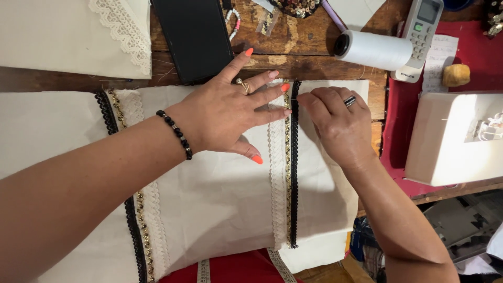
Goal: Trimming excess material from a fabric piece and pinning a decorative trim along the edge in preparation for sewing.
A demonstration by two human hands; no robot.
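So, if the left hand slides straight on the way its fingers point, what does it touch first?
Most likely the black trim just past the left hand's fingertips, where the right hand pinches; depth looks flat.

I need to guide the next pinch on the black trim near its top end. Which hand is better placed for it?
Right. The right hand already has its fingertips at the top of the black trim, while the left hand lies flat, pressing the cream fabric beside the lace strip.
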